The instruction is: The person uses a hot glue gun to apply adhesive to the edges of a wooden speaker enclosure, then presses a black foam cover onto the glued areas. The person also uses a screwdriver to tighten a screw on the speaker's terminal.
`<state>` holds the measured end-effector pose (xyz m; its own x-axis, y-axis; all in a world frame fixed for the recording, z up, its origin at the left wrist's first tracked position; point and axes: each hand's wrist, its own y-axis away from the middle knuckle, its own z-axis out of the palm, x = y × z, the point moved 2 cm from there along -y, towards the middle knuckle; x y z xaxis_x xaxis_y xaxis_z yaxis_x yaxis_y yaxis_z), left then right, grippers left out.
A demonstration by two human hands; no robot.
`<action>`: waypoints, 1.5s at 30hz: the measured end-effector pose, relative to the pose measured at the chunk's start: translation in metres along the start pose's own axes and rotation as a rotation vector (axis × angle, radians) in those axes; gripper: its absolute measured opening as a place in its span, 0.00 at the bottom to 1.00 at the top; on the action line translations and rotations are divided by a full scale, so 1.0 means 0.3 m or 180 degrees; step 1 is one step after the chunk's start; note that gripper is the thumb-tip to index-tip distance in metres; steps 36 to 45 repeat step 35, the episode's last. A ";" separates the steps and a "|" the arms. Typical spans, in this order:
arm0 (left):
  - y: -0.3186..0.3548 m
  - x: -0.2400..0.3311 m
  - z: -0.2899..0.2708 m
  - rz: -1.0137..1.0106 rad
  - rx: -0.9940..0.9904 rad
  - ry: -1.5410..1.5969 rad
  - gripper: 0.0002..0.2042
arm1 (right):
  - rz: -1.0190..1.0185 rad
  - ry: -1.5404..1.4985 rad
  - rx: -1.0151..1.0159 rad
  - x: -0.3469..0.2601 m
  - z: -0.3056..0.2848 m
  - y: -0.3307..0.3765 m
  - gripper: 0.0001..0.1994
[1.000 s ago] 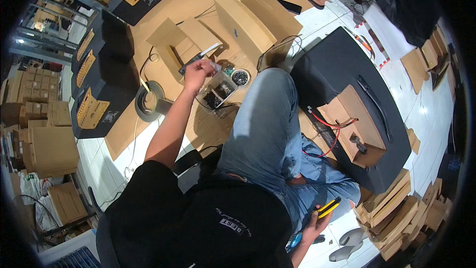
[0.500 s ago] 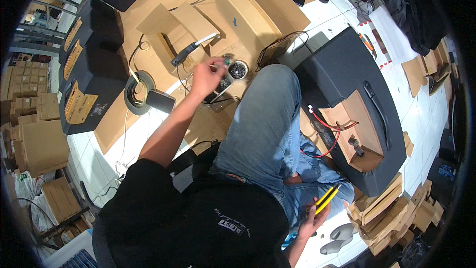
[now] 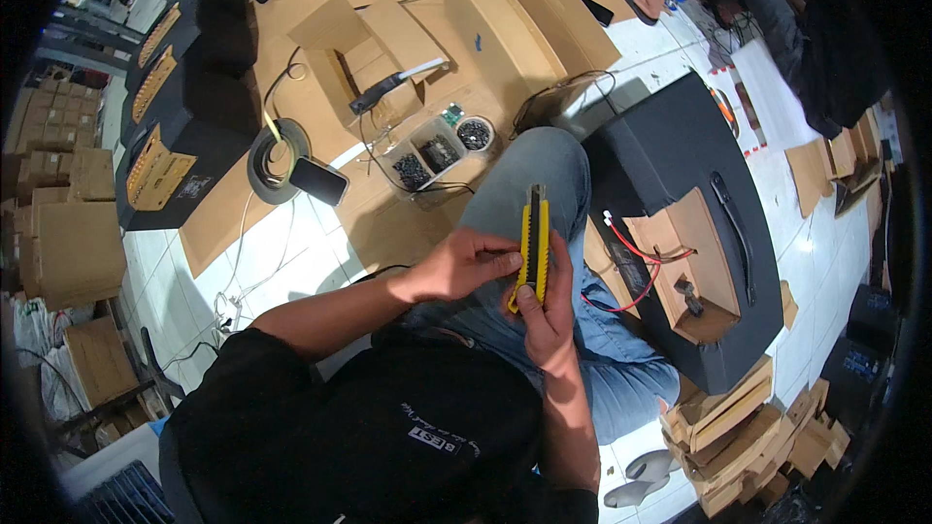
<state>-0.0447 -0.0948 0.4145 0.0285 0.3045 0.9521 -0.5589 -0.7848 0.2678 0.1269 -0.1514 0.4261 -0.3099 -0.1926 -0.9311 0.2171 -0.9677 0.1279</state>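
Note:
My right hand (image 3: 549, 320) is wrapped round a yellow and black box cutter (image 3: 533, 247), held upright over my lap with its tip pointing away from me. My left hand (image 3: 464, 267) is beside the cutter, thumb and fingers pinched together against its left edge. Whatever those fingers may hold is hidden. Beyond my knee sits a clear divided tray (image 3: 423, 147) of dark screws, with a round tub (image 3: 474, 134) of screws and a small green piece (image 3: 451, 114) at its far end.
A black speaker cabinet (image 3: 670, 136) with red wires in its opening stands at my right. Ahead are an open carton (image 3: 340, 29), a black-handled tool (image 3: 377, 94), a tape roll (image 3: 262, 160) and a phone (image 3: 318, 181). Another person's sandalled foot (image 3: 641, 0) is at the far right.
My left hand has drawn back from the screw tray to my lap. My right hand has raised the box cutter from beside my right leg to meet it.

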 end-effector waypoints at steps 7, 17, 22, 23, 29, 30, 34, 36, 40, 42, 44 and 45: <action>-0.014 -0.031 -0.062 -0.0303 0.0641 0.0314 0.12 | 0.0353 -0.0042 -0.0311 0.066 -0.026 0.032 0.40; -0.288 -0.236 -0.654 -0.0117 0.1622 -0.0915 0.06 | 0.0619 0.0317 0.0514 0.191 -0.227 0.236 0.31; -0.418 -0.383 -0.844 -0.0958 0.1857 -0.2376 0.13 | 0.0632 0.0468 0.0750 0.249 -0.251 0.298 0.29; -0.464 -0.388 -0.814 -0.1318 0.1722 -0.2527 0.15 | 0.0653 0.0578 0.0841 0.243 -0.267 0.312 0.28; -0.493 -0.511 -0.931 -0.1451 0.1396 -0.3997 0.21 | 0.0513 0.1198 0.0852 0.216 -0.274 0.293 0.26; -0.520 -0.449 -0.782 -0.1779 0.1063 -0.3755 0.21 | 0.0720 0.1356 0.0932 0.186 -0.303 0.327 0.26; -0.485 -0.461 -0.958 -0.1432 0.1376 -0.4497 0.20 | 0.0453 0.1860 0.1346 0.149 -0.365 0.317 0.24; -0.529 -0.445 -0.933 -0.1373 0.1329 -0.4528 0.20 | 0.0486 0.1973 0.1514 0.157 -0.393 0.322 0.23; -0.529 -0.445 -0.933 -0.1373 0.1329 -0.4528 0.20 | 0.0486 0.1973 0.1514 0.157 -0.393 0.322 0.23; -0.529 -0.445 -0.933 -0.1373 0.1329 -0.4528 0.20 | 0.0486 0.1973 0.1514 0.157 -0.393 0.322 0.23; -0.529 -0.445 -0.933 -0.1373 0.1329 -0.4528 0.20 | 0.0486 0.1973 0.1514 0.157 -0.393 0.322 0.23; -0.529 -0.445 -0.933 -0.1373 0.1329 -0.4528 0.20 | 0.0486 0.1973 0.1514 0.157 -0.393 0.322 0.23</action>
